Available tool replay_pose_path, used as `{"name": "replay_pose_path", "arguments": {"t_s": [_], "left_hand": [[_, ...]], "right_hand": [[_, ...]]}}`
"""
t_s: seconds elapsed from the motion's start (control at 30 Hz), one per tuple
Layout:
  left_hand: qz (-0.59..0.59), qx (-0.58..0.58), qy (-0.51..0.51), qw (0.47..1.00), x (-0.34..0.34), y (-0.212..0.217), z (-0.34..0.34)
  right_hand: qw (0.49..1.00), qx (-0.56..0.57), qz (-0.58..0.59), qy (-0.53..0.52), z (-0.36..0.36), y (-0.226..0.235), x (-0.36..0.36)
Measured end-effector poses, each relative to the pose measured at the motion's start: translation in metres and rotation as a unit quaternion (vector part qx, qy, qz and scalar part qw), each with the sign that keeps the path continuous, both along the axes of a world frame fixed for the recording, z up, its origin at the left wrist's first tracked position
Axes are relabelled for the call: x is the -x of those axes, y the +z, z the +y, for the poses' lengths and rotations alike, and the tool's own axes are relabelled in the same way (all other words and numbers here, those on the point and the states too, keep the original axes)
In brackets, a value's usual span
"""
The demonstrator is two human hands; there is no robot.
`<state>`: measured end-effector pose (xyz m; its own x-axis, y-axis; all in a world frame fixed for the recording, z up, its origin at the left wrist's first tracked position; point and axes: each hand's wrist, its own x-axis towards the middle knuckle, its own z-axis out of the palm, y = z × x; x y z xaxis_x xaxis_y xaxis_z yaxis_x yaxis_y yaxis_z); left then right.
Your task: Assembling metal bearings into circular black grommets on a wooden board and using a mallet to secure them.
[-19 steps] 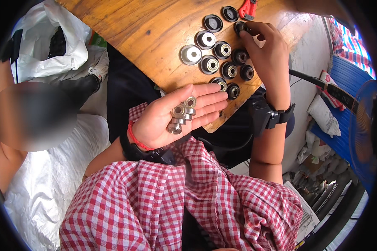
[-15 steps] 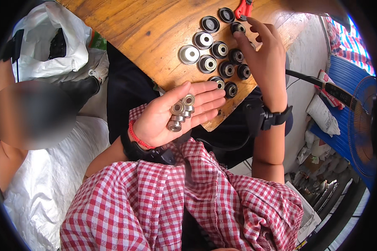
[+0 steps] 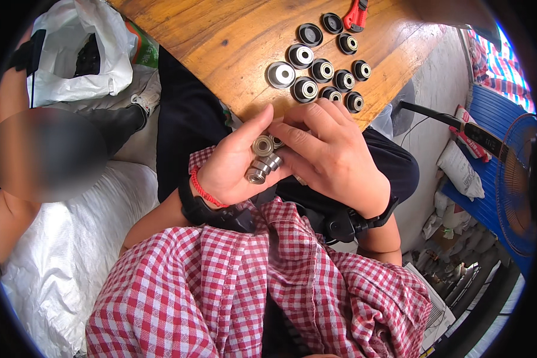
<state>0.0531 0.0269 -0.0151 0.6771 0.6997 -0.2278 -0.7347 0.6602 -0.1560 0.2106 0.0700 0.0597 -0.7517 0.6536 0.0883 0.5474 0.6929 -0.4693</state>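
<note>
My left hand (image 3: 230, 161) is turned palm up and cradles several small steel ball bearings (image 3: 262, 145). Over its fingers, my right hand (image 3: 334, 152) comes in from the right with thumb and index fingertip closed around one bearing (image 3: 276, 141) at the pile's edge. Part of that bearing is hidden by the fingers. Just beyond the hands, black round flanged caps with bearings in their centres (image 3: 323, 70) stand in loose rows on the wooden table (image 3: 221, 53). Two black caps (image 3: 309, 34) at the back hold no bearing. One piece (image 3: 281, 75) has a pale, shiny face.
A red cutter knife (image 3: 356, 15) lies at the table's back. At left, another person's arm (image 3: 12, 232) shows beside an open white bag (image 3: 110, 71) and a white woven sack (image 3: 95, 238). On the right stands a fan (image 3: 515, 179) near blue corrugated panels (image 3: 483, 113).
My right hand has come back from the caps on the table to the bearings in my left palm. The left fingers have curled from their flat position, and the view has shifted slightly.
</note>
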Motion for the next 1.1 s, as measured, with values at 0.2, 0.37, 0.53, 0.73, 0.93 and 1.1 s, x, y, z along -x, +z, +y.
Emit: {"name": "replay_pose_path", "arguments": {"t_s": [0.2,0.37,0.53,0.73,0.93,1.1], "left_hand": [[0.045,-0.034,-0.039,0.998,-0.008,0.022,0.009],[0.057,-0.063,-0.072,0.994,-0.01,0.03,0.013],[0.046,-0.064,-0.084,0.993,-0.011,0.03,0.013],[0.04,-0.073,-0.09,0.993,-0.017,0.028,0.013],[0.041,-0.081,-0.083,0.992,-0.018,0.029,0.013],[0.039,-0.079,-0.076,0.993,-0.014,0.029,0.01]], "right_hand": [[0.983,-0.039,0.068,-0.165,0.033,0.006,-0.028],[0.95,-0.09,0.05,-0.294,0.079,0.006,-0.046],[0.946,-0.11,0.007,-0.303,0.097,0.004,-0.044],[0.947,-0.103,-0.012,-0.304,0.1,0.001,-0.05],[0.951,-0.105,-0.011,-0.291,0.101,0.003,-0.048],[0.951,-0.078,-0.008,-0.298,0.104,0.0,-0.043]]}}
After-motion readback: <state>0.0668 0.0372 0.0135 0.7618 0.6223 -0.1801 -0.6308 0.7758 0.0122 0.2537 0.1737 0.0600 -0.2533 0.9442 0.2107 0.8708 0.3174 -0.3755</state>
